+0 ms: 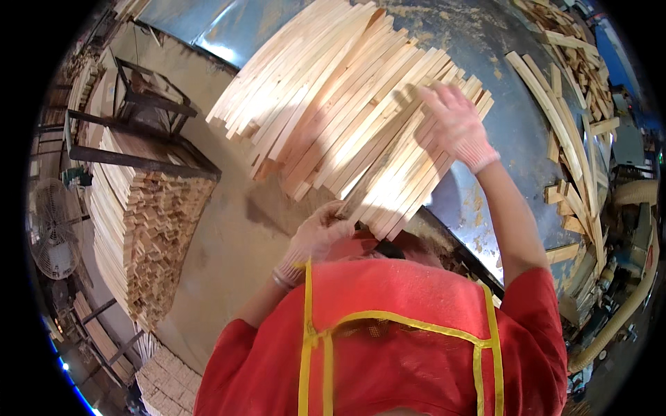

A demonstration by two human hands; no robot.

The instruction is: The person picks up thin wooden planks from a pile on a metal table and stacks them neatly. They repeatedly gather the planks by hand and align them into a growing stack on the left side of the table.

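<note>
Long pale wooden strips (347, 111) lie side by side in a wide layer on a metal table, their near ends uneven. My left hand (320, 234), in a light knitted glove, is at the near ends with its fingers curled around the end of a wooden strip (378, 166); the strip's tip is partly hidden by the fingers. Farther along, at the right side of the layer, is my right hand (454, 128), also gloved. Its fingers are stretched out over the strips, slightly blurred, and its shadow falls on the wood.
Left of the table, a dark metal frame (146, 156) stands over a tall stack of strips (163, 236). A fan (54, 229) is at the far left. Loose offcuts and curved boards (555, 132) lie on the metal tabletop (472, 201) at right. A ribbed hose (624, 312) bends along the right edge.
</note>
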